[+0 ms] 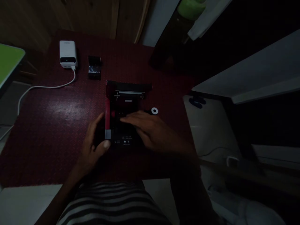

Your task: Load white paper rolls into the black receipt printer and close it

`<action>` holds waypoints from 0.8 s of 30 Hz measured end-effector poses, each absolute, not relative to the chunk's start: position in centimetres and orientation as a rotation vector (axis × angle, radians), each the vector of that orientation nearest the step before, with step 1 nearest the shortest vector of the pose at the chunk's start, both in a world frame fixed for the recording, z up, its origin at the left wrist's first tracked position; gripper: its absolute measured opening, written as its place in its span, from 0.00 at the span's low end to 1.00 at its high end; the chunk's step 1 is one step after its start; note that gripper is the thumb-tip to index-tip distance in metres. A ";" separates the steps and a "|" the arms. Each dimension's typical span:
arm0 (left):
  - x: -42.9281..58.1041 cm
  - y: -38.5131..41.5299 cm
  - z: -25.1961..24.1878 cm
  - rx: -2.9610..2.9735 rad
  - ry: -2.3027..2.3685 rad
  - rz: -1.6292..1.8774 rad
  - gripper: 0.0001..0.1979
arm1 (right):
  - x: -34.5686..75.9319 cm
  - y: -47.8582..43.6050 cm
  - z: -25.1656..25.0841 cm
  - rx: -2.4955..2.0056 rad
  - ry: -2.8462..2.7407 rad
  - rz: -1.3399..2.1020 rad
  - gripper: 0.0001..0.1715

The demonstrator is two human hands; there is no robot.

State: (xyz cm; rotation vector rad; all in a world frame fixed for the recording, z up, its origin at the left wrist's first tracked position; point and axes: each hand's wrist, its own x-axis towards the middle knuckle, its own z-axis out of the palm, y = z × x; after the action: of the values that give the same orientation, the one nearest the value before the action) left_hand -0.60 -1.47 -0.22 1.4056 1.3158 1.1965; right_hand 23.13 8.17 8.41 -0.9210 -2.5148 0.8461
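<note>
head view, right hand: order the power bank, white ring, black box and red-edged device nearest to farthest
1. The device: under the right hand, touching it.
2. The white ring: just beyond the hand, on the right.
3. The black box: back left.
4. The power bank: farthest, back left corner.

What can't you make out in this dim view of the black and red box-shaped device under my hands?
Head view:
Inside of the black and red box-shaped device: covered by the right hand and in shadow.
Its front panel labels: too small to read.
Its left side: hidden by the gripping left hand.
The white cable from the white power bank: cut off by the left edge.
The small black box: markings blurred.
</note>
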 end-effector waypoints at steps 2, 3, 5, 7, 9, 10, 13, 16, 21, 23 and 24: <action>-0.7 -0.3 1.2 1.331 1.372 1.237 0.34 | 24.1 7.1 8.4 -0.861 -2.463 0.808 0.23; -0.7 0.7 1.8 1.316 1.404 1.277 0.33 | 24.3 6.7 8.2 -0.859 -2.440 0.759 0.20; -0.6 3.5 2.9 1.367 1.413 1.346 0.33 | 24.3 5.9 7.6 -0.868 -2.390 0.626 0.14; -0.3 6.5 3.6 1.420 1.382 1.442 0.36 | 23.9 5.1 6.7 -0.888 -2.313 0.463 0.13; 0.2 8.9 4.1 1.439 1.333 1.484 0.36 | 23.3 4.2 6.0 -0.937 -2.246 0.310 0.13; 0.5 9.6 4.3 1.402 1.323 1.515 0.33 | 23.0 3.6 5.8 -0.978 -2.231 0.238 0.13; 1.1 9.1 4.5 1.342 1.340 1.561 0.21 | 22.4 2.1 5.6 -1.080 -2.206 -0.004 0.12; 1.3 6.1 4.3 1.304 1.395 1.513 0.08 | 22.1 1.2 5.7 -1.126 -2.209 -0.188 0.09; 1.6 2.2 3.5 1.022 1.458 1.308 0.33 | 22.3 1.2 5.2 -1.149 -2.182 -0.059 0.12; 1.9 1.7 3.5 0.912 1.436 1.224 0.34 | 22.4 1.3 5.0 -1.152 -2.197 0.003 0.13; 2.0 1.6 3.6 0.871 1.423 1.203 0.34 | 22.5 1.2 5.0 -1.160 -2.207 0.025 0.13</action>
State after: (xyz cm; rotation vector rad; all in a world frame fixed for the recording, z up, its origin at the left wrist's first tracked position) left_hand 2.03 1.64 3.57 0.8711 1.4227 1.2031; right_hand 22.50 1.23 4.97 -1.1596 -2.2069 0.0247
